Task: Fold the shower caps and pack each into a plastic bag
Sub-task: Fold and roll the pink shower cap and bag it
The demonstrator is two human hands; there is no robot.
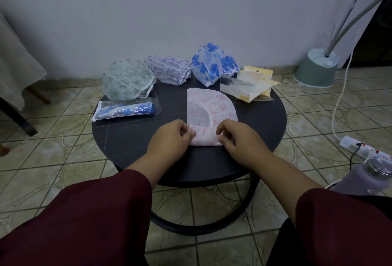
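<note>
Rolling pink shower cap [209,106] from its near end | left hand [169,136] and right hand [239,138] pinch roll's two ends on table [265,121] | unrolled half-round stretches away from hands toward wall | roll axis left-right | plastic bags [248,85] far right, nearer right hand

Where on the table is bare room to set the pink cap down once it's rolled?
Bare top lies left of the left hand, below the packed bag, and right of the right hand, below the empty bags. The far edge is crowded with the green cap, purple cap and blue cap.
</note>
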